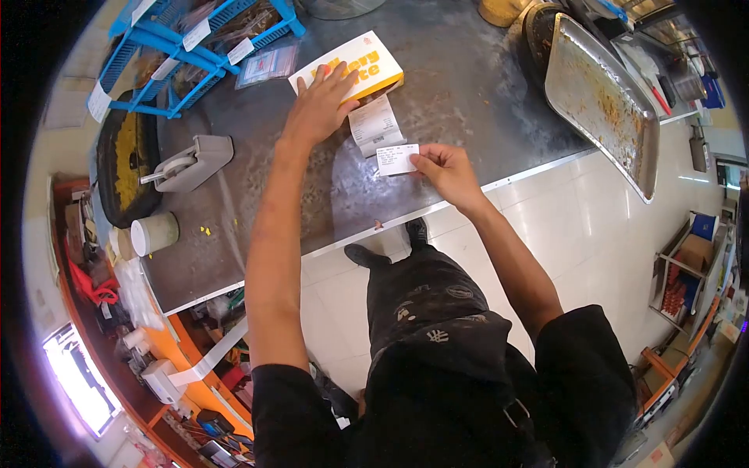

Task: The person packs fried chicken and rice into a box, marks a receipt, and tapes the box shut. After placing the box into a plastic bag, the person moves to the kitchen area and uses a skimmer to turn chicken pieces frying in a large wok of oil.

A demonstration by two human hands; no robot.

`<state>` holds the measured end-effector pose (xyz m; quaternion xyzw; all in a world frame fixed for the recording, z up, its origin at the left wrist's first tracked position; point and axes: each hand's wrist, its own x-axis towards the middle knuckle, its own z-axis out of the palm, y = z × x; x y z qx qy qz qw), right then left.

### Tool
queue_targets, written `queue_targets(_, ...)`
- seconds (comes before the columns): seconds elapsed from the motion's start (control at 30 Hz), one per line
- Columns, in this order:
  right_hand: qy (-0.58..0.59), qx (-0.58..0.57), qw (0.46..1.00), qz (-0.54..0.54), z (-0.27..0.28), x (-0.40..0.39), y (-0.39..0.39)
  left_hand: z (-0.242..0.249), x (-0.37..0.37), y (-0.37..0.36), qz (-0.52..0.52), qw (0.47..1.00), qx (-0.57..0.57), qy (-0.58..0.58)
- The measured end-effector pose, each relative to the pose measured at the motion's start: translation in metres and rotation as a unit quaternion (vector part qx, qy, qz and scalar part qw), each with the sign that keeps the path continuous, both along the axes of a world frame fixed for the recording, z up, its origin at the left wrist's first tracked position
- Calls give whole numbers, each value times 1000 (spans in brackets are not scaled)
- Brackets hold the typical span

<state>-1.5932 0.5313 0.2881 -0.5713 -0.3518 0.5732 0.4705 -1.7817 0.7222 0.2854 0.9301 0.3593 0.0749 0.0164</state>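
Note:
My left hand (pixel 321 103) lies with fingers spread on a white box (pixel 373 64) with yellow lettering and a yellow side, at the far middle of the dark worktop. A long printed receipt (pixel 375 125) curls out on the near side of the box. Just below it, my right hand (pixel 445 170) pinches a small white printed label (pixel 398 159) between thumb and fingers. The label overlaps the lower end of the receipt in this view.
A grey tape dispenser (pixel 204 160) and a white tub (pixel 155 234) stand at the left of the worktop (pixel 257 203). Blue tiered baskets (pixel 211 47) rise behind. A greasy metal tray (pixel 601 101) juts past the right edge. A tiled floor (pixel 562 226) lies below.

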Motion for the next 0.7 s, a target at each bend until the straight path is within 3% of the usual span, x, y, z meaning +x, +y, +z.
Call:
queue_targets(0.3,16,51,996,-75,-4,6,65,-6,-7,-11,-44,996,57,-59)
queue_targets(0.53,-60,97,992,-50,-23,3,106,-16,-3,-10,-28,994,66,-78)
queue_targets(0.7,-131,84,988,-22,-21,-5,124,-23,-13,-2,-83,986,60,-129)
